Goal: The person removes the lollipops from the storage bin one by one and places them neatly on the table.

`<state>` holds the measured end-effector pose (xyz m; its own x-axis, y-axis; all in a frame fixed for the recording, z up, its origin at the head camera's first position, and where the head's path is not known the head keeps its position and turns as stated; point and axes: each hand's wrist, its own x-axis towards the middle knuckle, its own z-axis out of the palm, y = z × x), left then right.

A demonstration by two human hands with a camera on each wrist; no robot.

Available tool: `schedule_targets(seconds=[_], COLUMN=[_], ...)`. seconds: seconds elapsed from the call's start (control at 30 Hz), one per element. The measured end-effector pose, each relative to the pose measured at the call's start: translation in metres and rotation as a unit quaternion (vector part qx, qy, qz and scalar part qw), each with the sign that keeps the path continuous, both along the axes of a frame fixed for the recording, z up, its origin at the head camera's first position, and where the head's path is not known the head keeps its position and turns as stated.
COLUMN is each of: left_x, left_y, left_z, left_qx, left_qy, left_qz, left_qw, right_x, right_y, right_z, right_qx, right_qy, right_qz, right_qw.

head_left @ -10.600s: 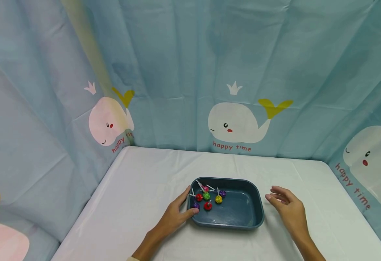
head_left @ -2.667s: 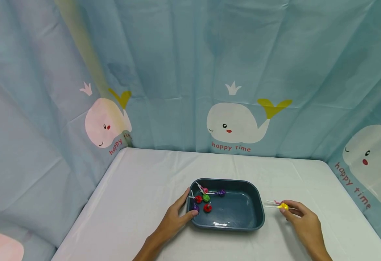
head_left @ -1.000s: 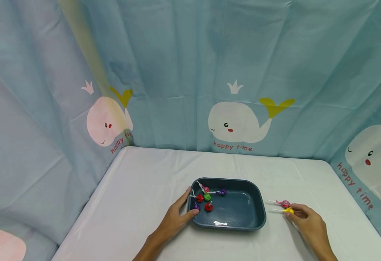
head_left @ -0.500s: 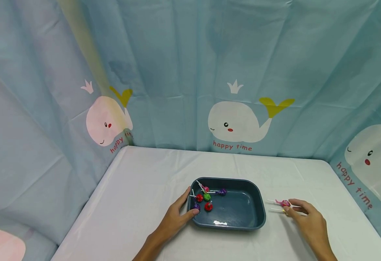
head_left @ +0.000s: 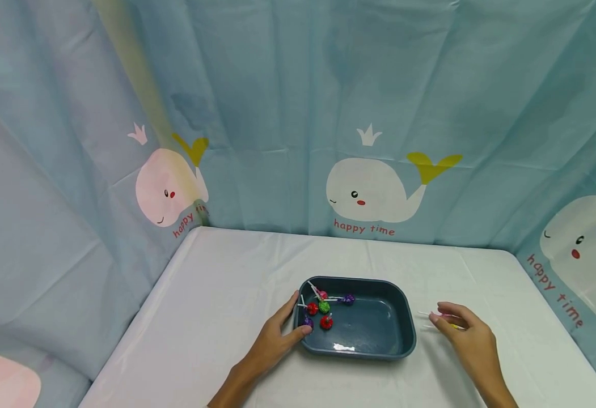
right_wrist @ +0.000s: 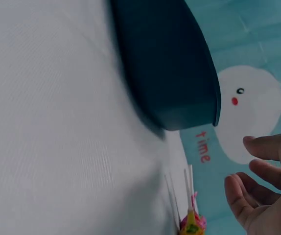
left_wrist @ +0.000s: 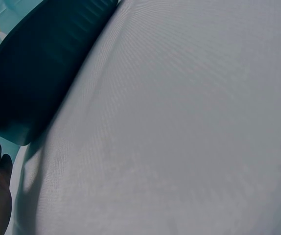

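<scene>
My left hand [head_left: 272,338] grips the left end of a dark blue tray [head_left: 376,328], thumb over the rim and fingers along the outer wall. Lollipops in red, purple, pink and green wrappers lie at the tray's left side, among them a green lollipop [head_left: 324,307] and a purple lollipop [head_left: 349,300]. Right of the tray, my right hand [head_left: 468,343] hovers over a yellow lollipop [right_wrist: 191,228] and a pink lollipop [right_wrist: 200,221] lying side by side, white sticks towards the tray. Its thumb and fingers are apart with nothing between them; in the head view they partly hide both candies.
A white cloth [head_left: 226,283] covers the table. Blue curtains [head_left: 277,113] printed with whales hang behind it and at both sides.
The yellow lollipop, in the tray at first, was carried out and laid beside the pink one by my right hand, which has let go and moved slightly left. My left hand stays put.
</scene>
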<state>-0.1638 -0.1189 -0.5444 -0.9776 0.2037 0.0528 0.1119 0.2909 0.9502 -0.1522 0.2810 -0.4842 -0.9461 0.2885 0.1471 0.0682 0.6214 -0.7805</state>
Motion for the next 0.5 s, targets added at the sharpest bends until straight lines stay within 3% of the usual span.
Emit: schedule_targets(seconds=[0.5], left_x=[0.0], left_y=[0.0], left_z=[0.001], left_qx=[-0.005], left_qy=[0.005], left_qz=[-0.002], left_qw=[1.0], right_x=[-0.003], right_y=[-0.035], right_z=[0.009], right_qx=[-0.057], right_qy=[-0.001], right_qz=[0.054], right_qw=[0.997])
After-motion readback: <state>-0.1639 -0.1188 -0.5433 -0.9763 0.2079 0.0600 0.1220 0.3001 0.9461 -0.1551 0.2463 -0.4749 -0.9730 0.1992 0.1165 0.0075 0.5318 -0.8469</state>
